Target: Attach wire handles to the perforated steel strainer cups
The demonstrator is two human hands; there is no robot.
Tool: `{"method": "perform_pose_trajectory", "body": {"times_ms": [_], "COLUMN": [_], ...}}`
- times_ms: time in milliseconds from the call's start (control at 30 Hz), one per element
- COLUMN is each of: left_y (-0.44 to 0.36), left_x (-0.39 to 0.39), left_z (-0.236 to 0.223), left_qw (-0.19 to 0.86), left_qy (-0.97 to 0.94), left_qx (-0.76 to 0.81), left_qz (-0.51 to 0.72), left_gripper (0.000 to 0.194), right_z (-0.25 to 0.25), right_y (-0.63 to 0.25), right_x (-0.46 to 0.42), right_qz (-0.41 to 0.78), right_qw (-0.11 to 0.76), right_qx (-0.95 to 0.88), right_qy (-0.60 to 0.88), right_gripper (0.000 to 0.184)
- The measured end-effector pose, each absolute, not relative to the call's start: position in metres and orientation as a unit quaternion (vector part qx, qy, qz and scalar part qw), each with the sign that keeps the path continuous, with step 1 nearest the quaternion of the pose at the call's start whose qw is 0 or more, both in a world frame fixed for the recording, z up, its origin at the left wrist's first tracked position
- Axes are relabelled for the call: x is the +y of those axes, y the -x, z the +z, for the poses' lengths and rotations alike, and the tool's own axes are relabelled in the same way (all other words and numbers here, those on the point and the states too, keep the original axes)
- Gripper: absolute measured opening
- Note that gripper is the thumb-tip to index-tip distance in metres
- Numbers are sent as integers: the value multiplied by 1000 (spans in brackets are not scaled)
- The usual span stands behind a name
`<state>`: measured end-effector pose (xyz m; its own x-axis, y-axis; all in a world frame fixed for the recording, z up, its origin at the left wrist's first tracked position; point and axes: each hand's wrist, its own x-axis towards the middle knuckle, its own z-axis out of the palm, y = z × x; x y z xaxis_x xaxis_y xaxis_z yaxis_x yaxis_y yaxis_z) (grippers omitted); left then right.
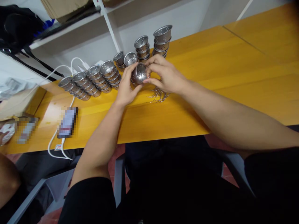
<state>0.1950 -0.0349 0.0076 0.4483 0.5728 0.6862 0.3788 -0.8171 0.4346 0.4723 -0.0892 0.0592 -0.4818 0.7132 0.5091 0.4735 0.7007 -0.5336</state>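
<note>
Head view, only one camera. Left hand (126,85) and right hand (163,76) both up over the far part of the yellow table (233,81), fingers closed around one small perforated metal cup (139,73). Cup sits between the two hands, lifted just off the tabletop as far as I can tell. Left hand grips it from the left and below, thumb up against the side wall. Right hand comes in from the right, fingertips pinching at the rim or edge; exactly what they pinch is hidden.

Cup orientation: lying on its side, axis roughly horizontal and pointing left-right between the hands, holed wall toward the camera. Both hands equally on it; left one carries more of the body, right one works the edge.

Just below the right hand, on the table: a loose pile of thin wire hooks (157,95), touching or nearly touching the heel of the hand.

Behind the hands, along the wall: stacks of the same cups (161,40), some upright, plus tilted rows of nested cups (93,81) off to the left.

Further left: white cable (58,140) looping over the table edge, and a phone (67,122), blurred out. Another person's arm (8,180) at bottom left, well apart.
</note>
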Motion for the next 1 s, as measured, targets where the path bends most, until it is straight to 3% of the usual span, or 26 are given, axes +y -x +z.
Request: {"method": "perform_pose_trajectory", "body": {"times_ms": [300,433,533,633,700,900,1000], "left_y": [-191,-185,-183,-184,-184,-181,-180], "left_x": [-36,-24,-10,0,4,15,22], "left_z": [5,-11,-27,-38,-40,-38,-42], "left_qw": [136,155,163,167,168,158,165], "left_qy": [-810,-784,-774,-766,-765,-765,-775], "left_qx": [321,336,334,338,340,336,326], "left_qz": [471,498,513,521,521,526,516], "left_gripper": [105,98,92,93,92,92,95], "right_z": [59,44,19,-1,-6,3,5], "right_y": [-471,-489,-506,-513,-508,-478,-469], "right_x": [-94,-71,-47,-32,-32,-49,-54], "right_qz": [118,85,95,121,108,104,130], "right_qw": [444,464,377,242,219,364,382], "right_qx": [-793,-783,-834,-868,-863,-833,-847], "right_qy": [400,406,392,418,442,404,347], "right_gripper": [52,57,67,55,46,68,72]}}
